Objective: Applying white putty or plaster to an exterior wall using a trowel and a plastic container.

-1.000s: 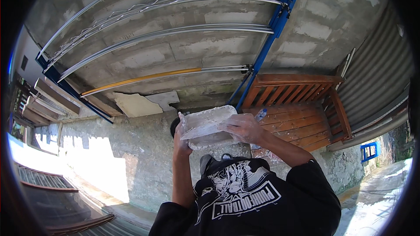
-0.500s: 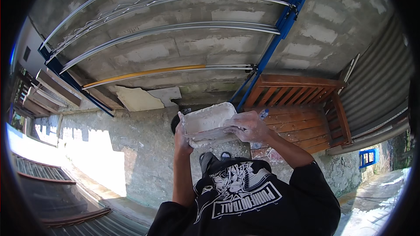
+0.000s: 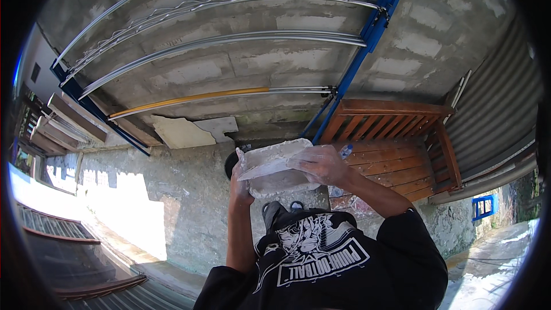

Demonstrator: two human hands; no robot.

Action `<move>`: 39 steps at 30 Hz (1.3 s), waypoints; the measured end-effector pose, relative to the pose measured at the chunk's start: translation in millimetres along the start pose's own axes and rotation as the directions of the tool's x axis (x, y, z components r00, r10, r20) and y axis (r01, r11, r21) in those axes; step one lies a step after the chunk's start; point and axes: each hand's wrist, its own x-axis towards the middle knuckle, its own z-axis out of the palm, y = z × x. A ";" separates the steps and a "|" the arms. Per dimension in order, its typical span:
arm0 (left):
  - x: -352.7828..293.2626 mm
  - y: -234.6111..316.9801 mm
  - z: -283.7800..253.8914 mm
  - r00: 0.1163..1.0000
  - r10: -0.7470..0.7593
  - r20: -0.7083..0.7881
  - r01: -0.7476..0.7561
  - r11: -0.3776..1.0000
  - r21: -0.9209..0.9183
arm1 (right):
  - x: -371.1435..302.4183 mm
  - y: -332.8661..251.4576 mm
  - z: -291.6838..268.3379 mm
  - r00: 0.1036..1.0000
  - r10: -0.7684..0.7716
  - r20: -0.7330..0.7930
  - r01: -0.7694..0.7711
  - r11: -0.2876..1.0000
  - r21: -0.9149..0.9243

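Observation:
A rectangular white tray [image 3: 279, 183], its rim crusted with pale plaster-like paste, is held up in front of my body. My left hand [image 3: 240, 181], smeared with white, grips its left end with the fingers upright along the side. In my right hand [image 3: 322, 165], closed and dusty white, is a flat, paste-coated scraper [image 3: 267, 167] with a long straight edge. The scraper lies slanted across the tray from the right side toward my left fingers. Its handle is hidden under my right fingers.
A wooden bench [image 3: 390, 163] bearing a clear bottle [image 3: 346, 150] stands at right. Behind my left hand is a black, round-edged object [image 3: 231, 163], partly hidden. A blue-framed rack [image 3: 359, 69] with metal rails spans the block wall [image 3: 258, 60]. Broken boards [image 3: 182, 132] lean below it.
The scraper has moved from the tray's near edge up across its middle, and my right hand has turned with it. My left hand still holds the tray, which has shifted slightly.

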 end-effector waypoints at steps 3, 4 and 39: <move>3.4 2.0 -0.9 0.998 0.061 -0.028 -0.062 0.998 -0.018 | -5.4 -13.1 7.2 0.999 -0.037 0.033 0.037 0.999 -0.021; 4.4 1.3 -3.2 0.994 0.104 -0.031 -0.104 0.995 0.009 | -8.1 -16.1 8.3 0.999 -0.028 0.039 0.029 0.999 -0.028; 1.8 4.6 -12.6 0.988 0.079 -0.132 -0.086 0.995 -0.043 | 19.8 -0.7 -5.1 0.994 0.101 -0.031 -0.084 0.935 0.344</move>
